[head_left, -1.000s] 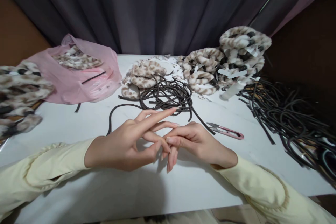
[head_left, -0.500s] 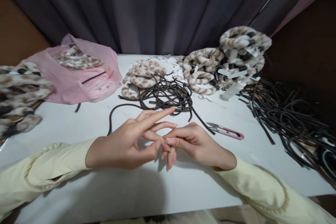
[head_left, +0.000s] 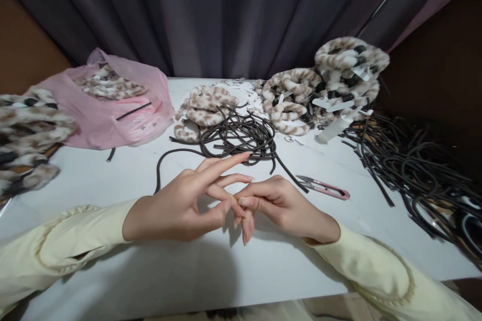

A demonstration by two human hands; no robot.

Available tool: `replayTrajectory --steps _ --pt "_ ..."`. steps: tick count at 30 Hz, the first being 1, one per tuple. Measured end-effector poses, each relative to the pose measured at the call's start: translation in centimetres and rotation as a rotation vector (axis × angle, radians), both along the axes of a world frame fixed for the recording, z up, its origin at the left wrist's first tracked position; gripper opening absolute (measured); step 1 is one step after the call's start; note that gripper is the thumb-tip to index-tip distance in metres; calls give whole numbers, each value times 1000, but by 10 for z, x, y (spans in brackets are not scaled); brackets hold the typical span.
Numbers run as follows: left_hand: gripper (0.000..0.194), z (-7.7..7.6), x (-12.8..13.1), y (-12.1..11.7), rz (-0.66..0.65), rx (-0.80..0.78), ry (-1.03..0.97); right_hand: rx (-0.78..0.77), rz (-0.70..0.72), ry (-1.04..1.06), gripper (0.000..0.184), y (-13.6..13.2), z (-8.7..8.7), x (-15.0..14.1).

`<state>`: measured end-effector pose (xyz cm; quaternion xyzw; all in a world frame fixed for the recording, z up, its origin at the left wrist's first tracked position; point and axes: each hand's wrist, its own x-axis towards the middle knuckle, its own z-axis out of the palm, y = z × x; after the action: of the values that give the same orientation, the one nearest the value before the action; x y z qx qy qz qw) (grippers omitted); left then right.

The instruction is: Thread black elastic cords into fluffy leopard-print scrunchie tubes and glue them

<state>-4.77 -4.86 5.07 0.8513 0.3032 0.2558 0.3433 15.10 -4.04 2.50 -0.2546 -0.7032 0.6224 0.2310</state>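
Over the white table (head_left: 271,276) my two hands meet. My left hand (head_left: 184,200) has its fingers spread, with the index finger pointing up and to the right, and I see nothing held in it. My right hand (head_left: 286,205) is closed, thumb and forefinger pinching a fingertip of the left hand. Whether something tiny sits between them I cannot make out. Just behind the hands lies a tangle of dark cords (head_left: 241,135), one cord trailing behind my left wrist. Small pink-handled thread snips (head_left: 324,187) lie to the right of my right hand.
Fluffy brown-and-white rings (head_left: 211,103) lie behind the cords, with more stacked back right (head_left: 350,55) and far left (head_left: 37,115). A pink plastic bag (head_left: 158,90) holds others. A translucent bottle (head_left: 333,129) and a heap of dark cords (head_left: 414,160) are on the right.
Almost nothing differs. The right thumb and the pinched fingers have shifted very slightly; the table items stay where they were.
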Motion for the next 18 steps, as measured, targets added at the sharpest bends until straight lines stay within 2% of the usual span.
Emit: replayTrajectory --steps 3,18 --pt "63 0 0 1 -5 -9 -13 -5 15 -3 31 0 1 0" --pt "62 -5 1 0 8 -21 -20 169 -27 -25 33 -2 -4 -1"
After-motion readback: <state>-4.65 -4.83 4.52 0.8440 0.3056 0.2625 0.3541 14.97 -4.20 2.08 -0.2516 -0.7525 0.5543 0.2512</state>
